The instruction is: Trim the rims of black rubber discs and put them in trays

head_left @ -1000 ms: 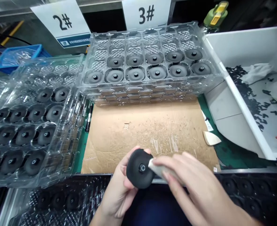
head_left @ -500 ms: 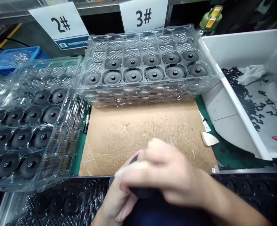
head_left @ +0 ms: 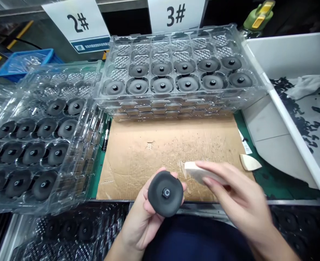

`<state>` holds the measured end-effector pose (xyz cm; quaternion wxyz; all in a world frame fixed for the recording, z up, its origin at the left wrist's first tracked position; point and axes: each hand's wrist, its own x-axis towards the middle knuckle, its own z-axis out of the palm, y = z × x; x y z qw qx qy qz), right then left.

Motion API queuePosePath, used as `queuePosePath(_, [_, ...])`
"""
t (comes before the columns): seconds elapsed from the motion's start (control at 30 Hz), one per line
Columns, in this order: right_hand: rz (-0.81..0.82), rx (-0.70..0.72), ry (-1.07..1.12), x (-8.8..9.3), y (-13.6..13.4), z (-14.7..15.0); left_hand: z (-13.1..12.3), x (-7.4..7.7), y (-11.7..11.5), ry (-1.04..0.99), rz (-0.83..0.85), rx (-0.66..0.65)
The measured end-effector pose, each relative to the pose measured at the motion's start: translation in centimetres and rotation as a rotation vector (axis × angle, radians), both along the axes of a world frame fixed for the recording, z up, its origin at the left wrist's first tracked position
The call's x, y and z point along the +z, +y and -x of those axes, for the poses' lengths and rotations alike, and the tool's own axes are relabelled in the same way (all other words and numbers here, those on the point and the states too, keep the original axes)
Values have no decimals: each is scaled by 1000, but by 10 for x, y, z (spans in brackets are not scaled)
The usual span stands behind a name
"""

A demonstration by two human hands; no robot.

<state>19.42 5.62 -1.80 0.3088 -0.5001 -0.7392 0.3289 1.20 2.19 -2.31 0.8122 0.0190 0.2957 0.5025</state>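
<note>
My left hand [head_left: 146,224] is closed round the edge of a black, rounded-square dish-shaped part [head_left: 164,203] with a small hub in its middle. The dish faces up, over the front edge of the cardboard sheet [head_left: 138,156]. To its right, my right hand [head_left: 241,195] pinches a thin white pad [head_left: 199,172] between thumb and fingers. A gap separates pad and part. The pad's lower end is hidden by the hand, and its material is hard to tell.
Clear plastic trays [head_left: 149,103] with similar black parts stand stacked behind the cardboard, with another tray stack [head_left: 75,156] at left. On the right are a cream triangular piece [head_left: 249,162] and a white bin [head_left: 287,137] holding black scraps. A black pen [head_left: 105,136] lies beside the left stack.
My hands were together, the right one blurred over the left. Now they are apart, the right hand moved to the right with the white pad, and the black part is exposed.
</note>
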Motion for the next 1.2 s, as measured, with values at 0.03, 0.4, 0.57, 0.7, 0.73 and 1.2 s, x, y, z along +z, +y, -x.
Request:
queuePosePath(0.03, [-118,83,39,15,4,4,-1,0,-1,25,10,1])
queuePosePath(0.4, [-72,285,138,19,17,29,0,-15,-14,163,64,172])
queuePosePath(0.57, [237,25,93,-42,9,10,1,-16,-11,21,142,165])
queuePosePath(0.7, [146,70,-110,-59,-4,-8,3,-10,-10,11,108,130])
queuePosePath(0.73, [149,61,-121,-52,-5,-7,1,-8,-9,14,100,117])
queuePosePath(1.2, [-109,267,59,42,0,58,-2,-4,-16,111,43,129])
